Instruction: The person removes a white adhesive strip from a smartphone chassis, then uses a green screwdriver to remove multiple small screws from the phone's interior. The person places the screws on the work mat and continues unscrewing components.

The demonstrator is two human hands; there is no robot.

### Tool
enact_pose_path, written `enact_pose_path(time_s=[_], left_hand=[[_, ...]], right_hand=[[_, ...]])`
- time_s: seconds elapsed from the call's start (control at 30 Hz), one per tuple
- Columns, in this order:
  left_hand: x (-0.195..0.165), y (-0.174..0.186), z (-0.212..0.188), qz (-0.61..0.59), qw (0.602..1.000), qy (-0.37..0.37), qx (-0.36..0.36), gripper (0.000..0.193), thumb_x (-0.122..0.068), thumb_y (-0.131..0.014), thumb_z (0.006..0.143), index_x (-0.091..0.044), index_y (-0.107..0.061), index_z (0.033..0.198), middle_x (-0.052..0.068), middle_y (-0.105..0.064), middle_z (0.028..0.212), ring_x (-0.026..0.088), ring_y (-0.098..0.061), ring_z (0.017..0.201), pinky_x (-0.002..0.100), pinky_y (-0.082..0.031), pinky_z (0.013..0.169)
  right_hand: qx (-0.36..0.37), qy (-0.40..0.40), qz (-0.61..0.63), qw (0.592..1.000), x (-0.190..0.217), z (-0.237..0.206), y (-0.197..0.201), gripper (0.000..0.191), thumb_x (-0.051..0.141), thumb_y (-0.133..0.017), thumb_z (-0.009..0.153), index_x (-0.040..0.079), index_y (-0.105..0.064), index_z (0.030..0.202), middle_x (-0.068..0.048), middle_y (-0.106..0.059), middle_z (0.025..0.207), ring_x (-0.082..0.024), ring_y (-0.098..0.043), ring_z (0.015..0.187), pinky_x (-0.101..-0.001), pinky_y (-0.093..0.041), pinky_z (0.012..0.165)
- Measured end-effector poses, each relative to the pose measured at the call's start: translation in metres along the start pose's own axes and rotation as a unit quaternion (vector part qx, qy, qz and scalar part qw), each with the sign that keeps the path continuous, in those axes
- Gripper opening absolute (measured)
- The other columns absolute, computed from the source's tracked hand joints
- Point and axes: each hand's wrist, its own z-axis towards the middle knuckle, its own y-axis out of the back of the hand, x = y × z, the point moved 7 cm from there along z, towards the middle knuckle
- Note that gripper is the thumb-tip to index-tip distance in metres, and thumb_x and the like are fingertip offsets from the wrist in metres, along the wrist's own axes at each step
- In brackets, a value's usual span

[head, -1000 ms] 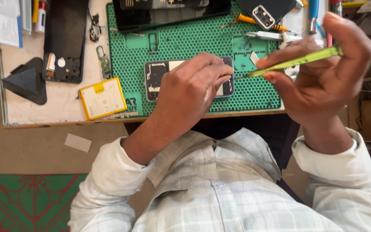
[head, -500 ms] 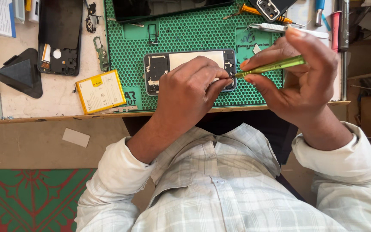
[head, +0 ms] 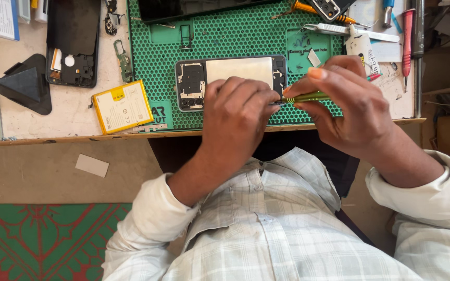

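Near the tabletop's front edge, left hand (head: 238, 112) pressed onto the opened phone (head: 230, 80), right hand (head: 347, 106) pinching green tweezers (head: 304, 97); a slip could scratch its board

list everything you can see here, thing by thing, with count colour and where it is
opened phone: 1, dark frame with a pale metal plate, middle of the mat
work mat: 1, green honeycomb, on the table
tweezers: 1, yellow-green, in the right hand, tip at the phone's lower right edge
battery: 1, yellow, left of the mat near the table edge
back cover: 1, black, upper left of the table
triangular stand: 1, black, far left
screwdriver: 1, red handle, right of the mat
table: 1, pale top, wooden edge
rug: 1, green and red, floor lower left
shirt: 1, pale checked
left hand: 1, resting on the phone's lower edge
right hand: 1, gripping the tweezers
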Motion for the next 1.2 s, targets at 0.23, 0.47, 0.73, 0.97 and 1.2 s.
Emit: enact_pose_path(time_s=[0.23, 0.47, 0.73, 0.97, 1.2], left_hand=[[-0.005, -0.012, -0.017, 0.034, 0.999, 0.034, 0.017, 0.025, -0.009, -0.077, 0.09, -0.011, -0.075, 0.115, -0.005, -0.065, 0.126, 0.019, -0.057, 0.125, 0.052, -0.03, 0.118], [-0.004, -0.011, -0.018, 0.026, 0.999, 0.034, 0.019, 0.029, -0.008, -0.076, 0.091, -0.009, -0.074, 0.119, -0.003, -0.065, 0.127, 0.019, -0.056, 0.126, 0.052, -0.029, 0.118], [-0.003, -0.012, -0.018, 0.023, 0.999, 0.037, 0.025, 0.03, -0.009, -0.077, 0.091, -0.009, -0.073, 0.121, -0.003, -0.064, 0.128, 0.019, -0.056, 0.126, 0.051, -0.029, 0.118], [-0.002, -0.012, -0.018, 0.021, 0.999, 0.038, 0.026, 0.03, -0.01, -0.079, 0.09, -0.009, -0.073, 0.12, -0.003, -0.064, 0.129, 0.02, -0.056, 0.127, 0.052, -0.031, 0.117], [-0.002, -0.011, -0.019, 0.02, 0.999, 0.038, 0.02, 0.029, -0.01, -0.079, 0.09, -0.009, -0.074, 0.119, -0.003, -0.064, 0.129, 0.02, -0.056, 0.127, 0.051, -0.031, 0.118]], right_hand=[[0.001, -0.001, -0.011, 1.0, -0.001, -0.008, -0.001, 0.075, -0.004, -0.074, 0.099, 0.014, -0.025, 0.153, -0.007, -0.075, 0.108, -0.024, -0.074, 0.099, -0.0476, -0.047, 0.104], [0.005, 0.009, -0.016, 1.0, -0.002, -0.009, -0.004, 0.074, -0.005, -0.074, 0.101, 0.014, -0.026, 0.153, -0.007, -0.076, 0.108, -0.025, -0.075, 0.1, -0.0476, -0.045, 0.105], [0.009, 0.031, -0.025, 0.999, 0.005, 0.001, -0.003, 0.073, -0.005, -0.075, 0.096, 0.013, -0.027, 0.147, -0.008, -0.075, 0.103, -0.027, -0.074, 0.095, -0.0502, -0.046, 0.102], [0.041, 0.026, -0.006, 0.999, 0.013, 0.014, 0.001, 0.074, -0.008, -0.075, 0.094, 0.011, -0.029, 0.148, -0.009, -0.073, 0.105, -0.029, -0.072, 0.095, -0.048, -0.051, 0.097], [0.051, 0.023, -0.003, 0.998, 0.013, 0.017, 0.0, 0.077, -0.013, -0.073, 0.091, 0.011, -0.028, 0.148, -0.008, -0.073, 0.105, -0.028, -0.073, 0.094, -0.047, -0.053, 0.096]])
